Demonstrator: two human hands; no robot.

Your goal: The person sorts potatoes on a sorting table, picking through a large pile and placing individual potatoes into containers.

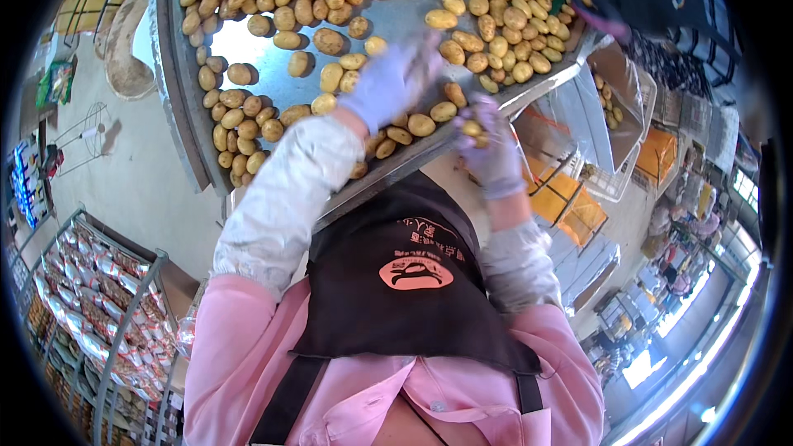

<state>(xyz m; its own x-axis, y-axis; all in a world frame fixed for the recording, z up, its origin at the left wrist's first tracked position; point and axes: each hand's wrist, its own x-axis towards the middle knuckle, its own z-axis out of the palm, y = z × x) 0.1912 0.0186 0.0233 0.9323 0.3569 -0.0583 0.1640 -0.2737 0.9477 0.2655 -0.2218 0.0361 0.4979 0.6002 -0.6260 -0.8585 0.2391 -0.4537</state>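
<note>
Small yellow potatoes (328,40) lie scattered over a metal sorting table (396,18), heaped more thickly at the far side and the right. My left hand (396,80), in a pale purple glove, reaches low over the tabletop among them. Motion blur hides its fingers, so whether it holds a potato cannot be made out. At the table's front edge is my right hand (492,148), also gloved, with its fingers curled round at least one small potato (473,130). Loose potatoes (421,125) line the rim between the two hands.
A lined crate (610,130) with potatoes stands below the table's right side, near orange-yellow containers (567,204). Another person in dark clothing (666,6) is at the upper right. A metal rack (111,316) with packed bags stands at lower left.
</note>
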